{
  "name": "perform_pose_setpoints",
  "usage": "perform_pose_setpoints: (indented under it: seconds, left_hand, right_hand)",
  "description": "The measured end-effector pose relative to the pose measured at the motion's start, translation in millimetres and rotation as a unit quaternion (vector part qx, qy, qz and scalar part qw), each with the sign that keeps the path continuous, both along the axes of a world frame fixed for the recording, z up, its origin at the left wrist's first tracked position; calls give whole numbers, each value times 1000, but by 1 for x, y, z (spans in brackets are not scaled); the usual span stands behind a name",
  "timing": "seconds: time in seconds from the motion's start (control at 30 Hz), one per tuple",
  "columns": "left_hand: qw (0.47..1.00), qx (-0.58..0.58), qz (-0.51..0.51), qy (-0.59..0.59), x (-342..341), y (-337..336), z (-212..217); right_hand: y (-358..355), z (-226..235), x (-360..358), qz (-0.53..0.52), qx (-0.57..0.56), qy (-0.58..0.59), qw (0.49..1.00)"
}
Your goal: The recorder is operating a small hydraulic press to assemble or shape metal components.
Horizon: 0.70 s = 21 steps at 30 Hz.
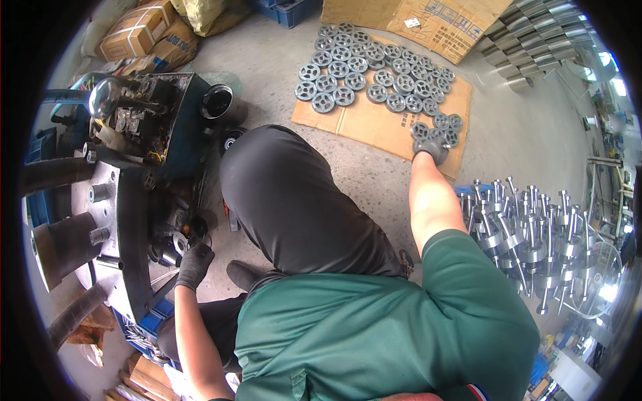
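My right hand, in a grey glove, reaches far forward to the near right corner of a cardboard sheet. Its fingers are curled down over a small spoked metal wheel at the near end of a group of spoked metal wheels, hiding most of it. More such wheels lie flat in rows across the sheet. My left hand, also gloved, is beside the machine at the left. Its fingers are bent closed next to a dark round part; what they hold is hidden.
Metal rods with thick discs stand crowded at the right. Shiny metal cylinders are stacked at the far right. A dark round container stands by the machine. Behind are a strapped carton and a blue crate.
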State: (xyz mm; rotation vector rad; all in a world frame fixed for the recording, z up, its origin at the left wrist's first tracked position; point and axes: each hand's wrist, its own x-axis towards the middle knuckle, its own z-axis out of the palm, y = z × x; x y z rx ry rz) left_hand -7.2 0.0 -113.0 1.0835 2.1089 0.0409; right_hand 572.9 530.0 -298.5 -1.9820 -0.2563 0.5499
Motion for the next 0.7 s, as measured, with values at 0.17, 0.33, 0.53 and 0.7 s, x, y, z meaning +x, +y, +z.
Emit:
perform_pose_setpoints:
  seconds: [0.17,0.33,0.53,0.7]
  left_hand:
    - [1000,-11,4,-4,4,2,-5]
    - [1000,-13,-1,-8,7,1,-3]
    - [1000,-14,3,10,9,-6,4]
    - [1000,-8,16,12,9,-11,2]
  right_hand:
    - [23,35,-62,97,-167,-90,977]
    - [80,39,-51,213,-206,-33,955]
    - [113,22,16,338,-228,-11,913]
    - [119,17,26,408,-229,-56,882]
